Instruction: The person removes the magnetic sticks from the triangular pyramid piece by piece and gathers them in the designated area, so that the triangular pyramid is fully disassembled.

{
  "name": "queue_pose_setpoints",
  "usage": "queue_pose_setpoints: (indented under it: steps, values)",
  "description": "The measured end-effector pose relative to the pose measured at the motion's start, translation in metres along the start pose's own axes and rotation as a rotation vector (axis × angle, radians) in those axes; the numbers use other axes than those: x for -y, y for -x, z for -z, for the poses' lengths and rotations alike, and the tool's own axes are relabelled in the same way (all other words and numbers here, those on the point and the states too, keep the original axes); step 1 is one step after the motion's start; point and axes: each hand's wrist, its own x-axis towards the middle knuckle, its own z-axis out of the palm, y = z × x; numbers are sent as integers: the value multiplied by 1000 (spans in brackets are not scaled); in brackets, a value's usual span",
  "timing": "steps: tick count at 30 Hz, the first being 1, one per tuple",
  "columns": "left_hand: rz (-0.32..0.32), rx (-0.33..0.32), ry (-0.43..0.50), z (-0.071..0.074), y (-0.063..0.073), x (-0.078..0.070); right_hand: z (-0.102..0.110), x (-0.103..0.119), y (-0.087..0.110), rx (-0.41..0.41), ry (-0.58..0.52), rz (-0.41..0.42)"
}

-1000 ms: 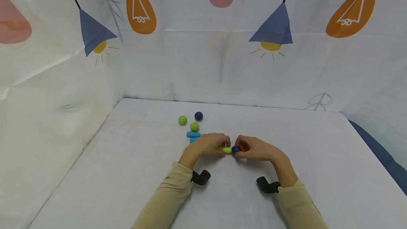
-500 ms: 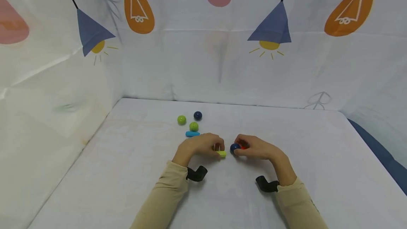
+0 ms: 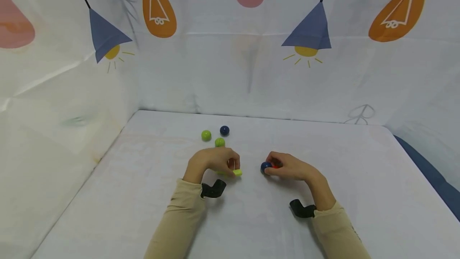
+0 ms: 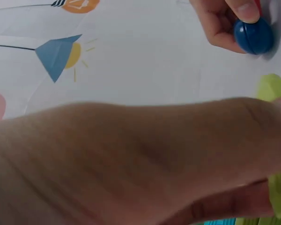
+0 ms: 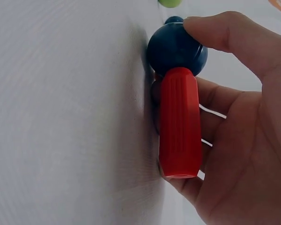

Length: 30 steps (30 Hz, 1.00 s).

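My left hand pinches a ridged yellow-green rod between thumb and fingers, low over the table. In the left wrist view the thumb lies across that rod and hides its middle. My right hand holds a dark blue ball with a ridged red rod against it. In the right wrist view the thumb presses on the blue ball, and the red rod stretches from it along the palm. Ball and rod sit close beside the white tabletop.
Behind the left hand lie two green balls and a dark blue ball. Cyan and green rods show under the left hand in its wrist view. White sheeting with printed lamps rises behind the table.
The left hand has moved left with the yellow-green rod, away from the blue ball, and now covers the blue rods. The right hand has barely moved.
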Motion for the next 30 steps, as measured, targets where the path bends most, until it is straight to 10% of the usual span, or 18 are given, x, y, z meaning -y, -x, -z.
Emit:
queue_pose_setpoints:
  steps: [30]
  values:
    - [99,22,-14,-5,-4,-2,-2,-2,-1,-10,-31,-26]
